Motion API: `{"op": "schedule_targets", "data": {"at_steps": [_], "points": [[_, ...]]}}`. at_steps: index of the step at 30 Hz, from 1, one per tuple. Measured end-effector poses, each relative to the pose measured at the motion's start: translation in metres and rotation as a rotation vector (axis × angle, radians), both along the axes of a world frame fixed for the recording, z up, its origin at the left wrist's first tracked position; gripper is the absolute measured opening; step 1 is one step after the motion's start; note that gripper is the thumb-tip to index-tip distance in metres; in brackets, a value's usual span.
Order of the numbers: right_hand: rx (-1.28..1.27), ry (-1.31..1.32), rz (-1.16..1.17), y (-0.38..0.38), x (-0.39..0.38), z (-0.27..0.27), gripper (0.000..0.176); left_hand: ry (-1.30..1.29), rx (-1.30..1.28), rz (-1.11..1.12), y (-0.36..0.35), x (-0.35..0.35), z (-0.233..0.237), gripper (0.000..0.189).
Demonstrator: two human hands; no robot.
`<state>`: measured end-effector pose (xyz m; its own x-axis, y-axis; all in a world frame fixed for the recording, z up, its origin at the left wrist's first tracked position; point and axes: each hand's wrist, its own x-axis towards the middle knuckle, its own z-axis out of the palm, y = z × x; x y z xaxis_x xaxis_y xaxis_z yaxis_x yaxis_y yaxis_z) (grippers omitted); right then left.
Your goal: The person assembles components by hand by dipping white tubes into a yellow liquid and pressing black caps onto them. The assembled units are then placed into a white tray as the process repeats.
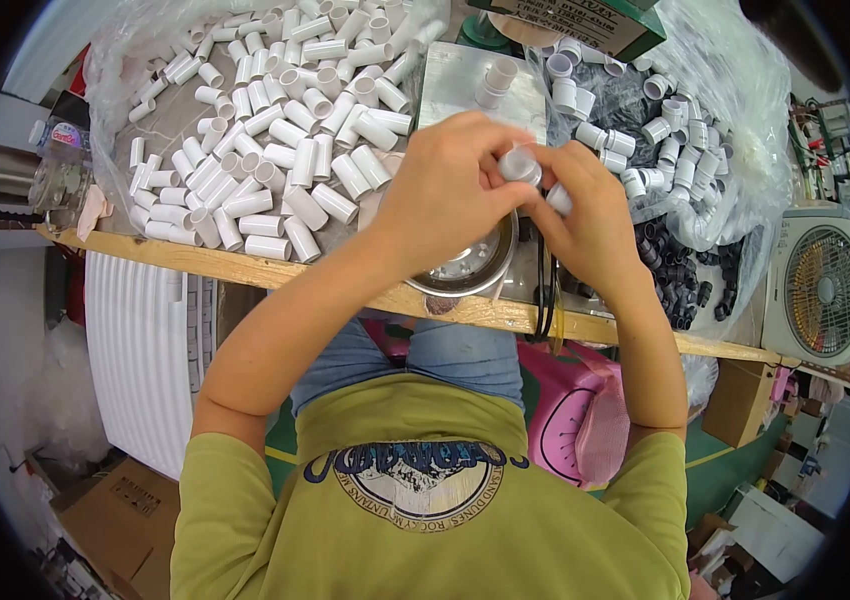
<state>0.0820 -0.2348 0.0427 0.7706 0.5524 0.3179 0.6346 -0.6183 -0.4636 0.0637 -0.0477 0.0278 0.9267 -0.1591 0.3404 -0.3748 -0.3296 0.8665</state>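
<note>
**Two hands closed on small white plastic parts**

The fingers (pixel 485 140) of the left hand (pixel 445 190) are curled tight round a short white fitting (pixel 520 163), held up over the table (pixel 245 268) with its open end showing. The right hand (pixel 590 225) has its fingers pinched on a second white piece (pixel 558 200), just below and beside the first. I cannot tell whether the two parts touch.

They look like hard, smooth plastic: light, stiff and probably a little slippery. A grip round the barrel, clear of the open mouth, seems the safest hold.

Directly under the fingers sits a round metal bowl (pixel 465 272). The hands cover most of it, so I cannot make out what is inside.

To the left of the fingers lies a loose heap of white tube lengths (pixel 275 150). To the right, an opened clear plastic bag (pixel 735 90) holds more white fittings (pixel 660 125), with small black rings (pixel 675 285) spilling along its near side. Beyond the fingers, one fitting (pixel 495 80) stands on a metal plate (pixel 450 75), with a green box (pixel 585 25) behind it. Far off to the right, past the table, stands a fan (pixel 825 290).
</note>
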Motion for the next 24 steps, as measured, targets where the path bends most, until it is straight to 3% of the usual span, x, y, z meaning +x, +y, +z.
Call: {"op": "schedule_targets", "data": {"at_steps": [2,3,6,9,11,14,16,17,20,21,23,24], "points": [[0.062,-0.051,-0.111,0.004,0.023,-0.015,0.027,0.062,-0.142,0.048,0.004,0.021,-0.003,0.046],[0.054,-0.072,-0.159,0.008,0.039,-0.02,0.027,-0.036,-0.055,0.134,0.009,0.036,-0.006,0.051],[0.077,-0.089,-0.169,0.028,0.07,-0.026,0.031,-0.03,0.119,0.105,0.022,0.085,-0.031,0.046],[0.068,-0.047,-0.151,0.033,0.07,-0.018,0.036,0.22,0.091,0.07,0.035,0.072,-0.001,0.041],[-0.015,-0.02,-0.201,0.022,0.057,-0.009,0.036,0.411,-0.166,-0.102,0.053,0.052,0.005,0.035],[0.319,0.615,-0.001,0.018,0.011,0.024,0.031,0.773,-0.506,-0.525,0.07,0.012,0.007,0.032],[0.439,0.587,0.269,0.02,-0.016,0.016,0.026,0.869,-0.513,-0.626,0.064,-0.015,-0.006,0.032],[0.44,0.678,0.275,0.022,-0.027,0.016,0.024,0.917,-0.513,-0.679,0.06,-0.028,-0.009,0.032],[0.451,0.636,0.002,0.027,-0.058,-0.002,0.022,0.638,-0.313,-0.251,0.044,-0.064,0.005,0.028],[0.486,0.601,-0.03,0.03,-0.067,-0.004,0.022,0.179,0.118,-0.109,0.04,-0.071,0.01,0.027],[0.552,0.527,-0.091,0.035,-0.078,-0.006,0.021,0.089,0.102,-0.047,0.034,-0.086,0.006,0.027],[0.517,0.537,-0.001,0.032,-0.078,-0.004,0.021,0.04,0.092,-0.021,0.031,-0.09,0.005,0.027]]}}
